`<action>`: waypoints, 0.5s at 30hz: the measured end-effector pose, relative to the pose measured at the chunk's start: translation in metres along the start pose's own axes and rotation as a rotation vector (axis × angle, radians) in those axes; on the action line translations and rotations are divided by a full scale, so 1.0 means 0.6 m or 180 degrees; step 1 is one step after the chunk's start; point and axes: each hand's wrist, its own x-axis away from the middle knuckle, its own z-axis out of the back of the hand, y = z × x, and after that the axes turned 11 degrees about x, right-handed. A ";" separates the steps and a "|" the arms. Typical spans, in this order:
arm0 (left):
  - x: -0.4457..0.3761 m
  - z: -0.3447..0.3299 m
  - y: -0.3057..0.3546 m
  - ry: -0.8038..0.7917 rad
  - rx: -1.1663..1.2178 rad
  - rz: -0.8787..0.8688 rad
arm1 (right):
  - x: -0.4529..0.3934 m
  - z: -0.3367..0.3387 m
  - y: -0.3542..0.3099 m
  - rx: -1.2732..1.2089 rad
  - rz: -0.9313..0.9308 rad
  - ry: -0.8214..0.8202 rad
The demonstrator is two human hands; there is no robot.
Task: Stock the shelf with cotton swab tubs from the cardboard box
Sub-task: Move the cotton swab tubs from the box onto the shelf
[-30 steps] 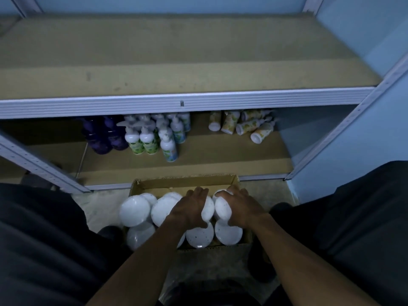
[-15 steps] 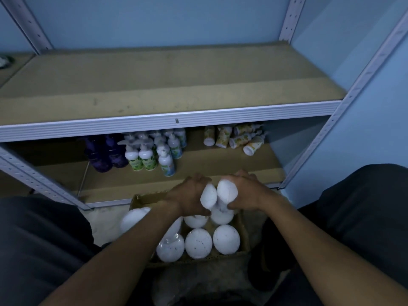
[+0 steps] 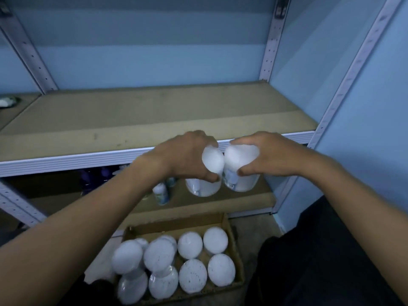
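Your left hand [image 3: 185,157] grips one cotton swab tub [image 3: 206,173], fingers curled round its lid. Your right hand [image 3: 265,155] grips a second tub [image 3: 241,171] alongside, touching. Both hang before the shelf [image 3: 154,115] edge, above the cardboard box [image 3: 239,268].

Pretty dim overall with a cold bluish cast, and the lower shelf [image 3: 242,199] sits in deep shadow. White tub lids [image 3: 215,239] look blown out and soft, and the wide lens bends the shelf uprights [image 3: 353,69] near the edges.
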 end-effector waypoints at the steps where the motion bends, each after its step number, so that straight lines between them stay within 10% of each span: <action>1: -0.010 0.019 0.007 0.0011 -0.0002 -0.0009 | -0.002 0.022 0.002 0.0035 -0.0024 0.0089; 15: -0.177 0.189 0.043 0.0127 -0.0505 0.0038 | -0.095 0.203 0.027 0.0387 -0.0273 0.0445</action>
